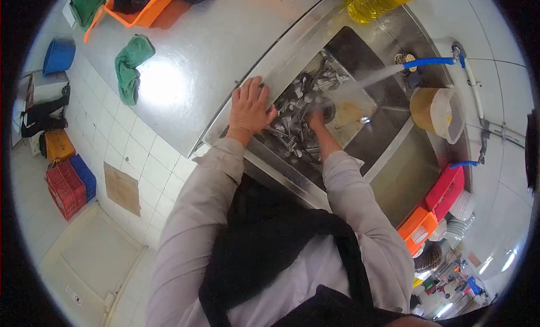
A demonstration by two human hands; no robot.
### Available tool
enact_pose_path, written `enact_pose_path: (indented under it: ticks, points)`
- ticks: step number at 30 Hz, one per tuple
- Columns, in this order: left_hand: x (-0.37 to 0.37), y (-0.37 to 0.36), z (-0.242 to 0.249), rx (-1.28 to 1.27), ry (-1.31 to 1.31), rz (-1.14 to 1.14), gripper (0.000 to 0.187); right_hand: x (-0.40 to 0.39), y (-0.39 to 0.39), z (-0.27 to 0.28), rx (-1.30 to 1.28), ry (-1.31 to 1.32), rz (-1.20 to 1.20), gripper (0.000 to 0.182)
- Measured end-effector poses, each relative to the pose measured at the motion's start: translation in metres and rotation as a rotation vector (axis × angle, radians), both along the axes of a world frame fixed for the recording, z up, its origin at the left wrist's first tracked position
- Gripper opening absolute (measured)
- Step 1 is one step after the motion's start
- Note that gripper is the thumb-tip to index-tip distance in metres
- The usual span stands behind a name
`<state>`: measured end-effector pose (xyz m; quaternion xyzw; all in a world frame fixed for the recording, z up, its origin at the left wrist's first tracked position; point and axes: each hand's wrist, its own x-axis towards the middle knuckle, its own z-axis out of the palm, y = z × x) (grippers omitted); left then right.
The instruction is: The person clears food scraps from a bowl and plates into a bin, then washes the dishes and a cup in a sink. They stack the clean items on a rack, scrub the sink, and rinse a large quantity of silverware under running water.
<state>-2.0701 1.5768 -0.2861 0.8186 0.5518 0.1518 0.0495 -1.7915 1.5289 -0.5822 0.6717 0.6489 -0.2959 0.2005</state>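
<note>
My left hand (249,108) lies on the metal rim of the sink, fingers stretched out and holding nothing. Inside the sink basin (351,51) is a large heap of metal cutlery (292,116), forks and spoons among it. My right hand (316,120) reaches down into the heap, and its fingers are hidden there, so its grip does not show. Water sprays from a blue hose (430,62) at the upper right across the basin toward the cutlery. A shiny metal piece (365,120) lies on the brownish basin floor.
Right of the basin, a second basin (408,175) holds murky water. A tan bucket (432,114) stands behind it, with red and orange bins (419,225) nearer me. A green cloth (130,68) and an orange tub (143,12) are on the steel counter. A yellow bottle (377,3) stands at the top.
</note>
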Motion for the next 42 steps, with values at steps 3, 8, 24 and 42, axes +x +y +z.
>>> enact_pose_path:
  ticks: [3, 8, 24, 42]
  points:
    - [0.000, 0.000, -0.004, 0.008, -0.010, 0.001, 0.052, -0.010, -0.002, 0.023, 0.151, 0.670, -0.748, 0.045]
    - [-0.001, -0.001, -0.006, 0.014, -0.022, -0.004, 0.053, 0.003, 0.007, 0.040, -0.082, 0.749, -0.703, 0.049]
    - [0.000, 0.000, -0.003, 0.014, -0.010, 0.003, 0.051, 0.010, -0.071, 0.050, 0.338, 0.198, -0.447, 0.059]
    - [0.000, 0.000, -0.004, 0.019, -0.041, 0.016, 0.048, -0.006, -0.037, 0.085, -0.083, 0.713, -0.547, 0.032]
